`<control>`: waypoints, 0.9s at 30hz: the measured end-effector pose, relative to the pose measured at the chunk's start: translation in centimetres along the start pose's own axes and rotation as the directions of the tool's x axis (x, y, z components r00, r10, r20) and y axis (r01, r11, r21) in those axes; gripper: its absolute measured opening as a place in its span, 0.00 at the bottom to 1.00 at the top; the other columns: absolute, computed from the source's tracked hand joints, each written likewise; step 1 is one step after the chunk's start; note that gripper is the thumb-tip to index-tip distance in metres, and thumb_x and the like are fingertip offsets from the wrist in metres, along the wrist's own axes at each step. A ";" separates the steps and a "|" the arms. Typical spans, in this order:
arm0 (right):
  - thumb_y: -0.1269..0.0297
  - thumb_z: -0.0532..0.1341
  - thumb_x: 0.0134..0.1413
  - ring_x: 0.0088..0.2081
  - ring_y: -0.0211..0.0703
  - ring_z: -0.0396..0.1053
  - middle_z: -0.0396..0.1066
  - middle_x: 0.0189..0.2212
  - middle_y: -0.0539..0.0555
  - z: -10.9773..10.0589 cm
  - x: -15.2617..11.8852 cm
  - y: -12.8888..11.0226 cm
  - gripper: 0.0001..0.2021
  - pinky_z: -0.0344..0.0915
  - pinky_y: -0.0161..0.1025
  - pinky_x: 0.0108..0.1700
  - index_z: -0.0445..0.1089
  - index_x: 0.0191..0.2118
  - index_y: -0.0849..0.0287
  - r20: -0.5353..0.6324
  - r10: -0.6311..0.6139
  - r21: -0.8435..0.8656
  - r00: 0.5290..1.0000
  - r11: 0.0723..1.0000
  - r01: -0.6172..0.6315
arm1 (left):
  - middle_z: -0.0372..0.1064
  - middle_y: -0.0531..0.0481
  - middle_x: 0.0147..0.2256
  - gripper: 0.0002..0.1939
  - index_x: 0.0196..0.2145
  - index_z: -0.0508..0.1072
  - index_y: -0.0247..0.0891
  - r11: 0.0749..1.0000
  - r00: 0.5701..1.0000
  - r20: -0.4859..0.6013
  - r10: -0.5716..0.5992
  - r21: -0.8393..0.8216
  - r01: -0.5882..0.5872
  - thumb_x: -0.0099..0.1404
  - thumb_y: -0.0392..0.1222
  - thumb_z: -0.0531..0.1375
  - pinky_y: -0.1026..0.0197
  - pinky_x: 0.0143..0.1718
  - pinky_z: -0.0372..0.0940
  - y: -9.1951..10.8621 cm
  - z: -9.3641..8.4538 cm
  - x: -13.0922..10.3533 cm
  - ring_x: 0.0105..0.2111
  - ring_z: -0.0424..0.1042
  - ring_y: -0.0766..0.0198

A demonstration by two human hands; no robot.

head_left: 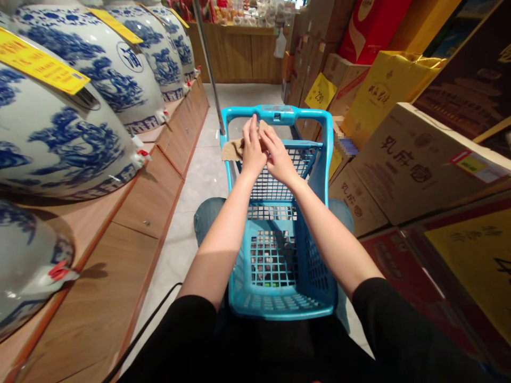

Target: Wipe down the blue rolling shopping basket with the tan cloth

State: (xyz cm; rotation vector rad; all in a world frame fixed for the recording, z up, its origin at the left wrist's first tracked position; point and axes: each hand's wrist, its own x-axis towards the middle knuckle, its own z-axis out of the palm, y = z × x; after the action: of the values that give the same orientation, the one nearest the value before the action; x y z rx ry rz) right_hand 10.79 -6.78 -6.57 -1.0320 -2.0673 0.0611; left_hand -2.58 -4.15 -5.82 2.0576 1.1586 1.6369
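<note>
A blue plastic shopping cart [315,314] stands before me, its basket showing grid walls and a grid bottom. My left hand [253,146] and my right hand [276,154] meet near the cart's far handle [277,114]. Both have bent fingers on a crumpled tan cloth or paper [231,150], which sticks out to the left of my left hand and also shows between the hands. The fingertips partly hide it. A thin metal pole [209,64] rises at the handle's left corner.
Large blue-and-white jars [72,127] with red-tipped taps line a wooden cabinet [131,229] on the left. Stacked cartons [415,159], a yellow bag [375,96] and a red box [365,26] crowd the right. A wooden counter [235,56] stands across the far end of the tiled aisle [179,194].
</note>
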 end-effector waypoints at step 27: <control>0.67 0.58 0.61 0.60 0.62 0.66 0.69 0.59 0.65 -2.9 -0.2 -0.5 0.13 0.51 0.68 0.70 0.77 0.48 0.58 -0.159 0.272 -0.257 0.949 0.917 -0.306 | 0.76 0.41 0.54 0.13 0.46 0.77 0.41 0.887 0.976 0.041 -0.212 0.428 0.174 0.73 0.43 0.53 0.44 0.71 0.51 0.1 -3.0 0.0 0.60 0.67 0.47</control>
State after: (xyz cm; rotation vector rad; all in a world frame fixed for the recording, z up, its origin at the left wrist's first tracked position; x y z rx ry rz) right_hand 12.53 -8.09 -4.59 -1.4747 -1.8328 -0.1436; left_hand -5.27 -4.98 -4.80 2.1392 1.7502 1.2709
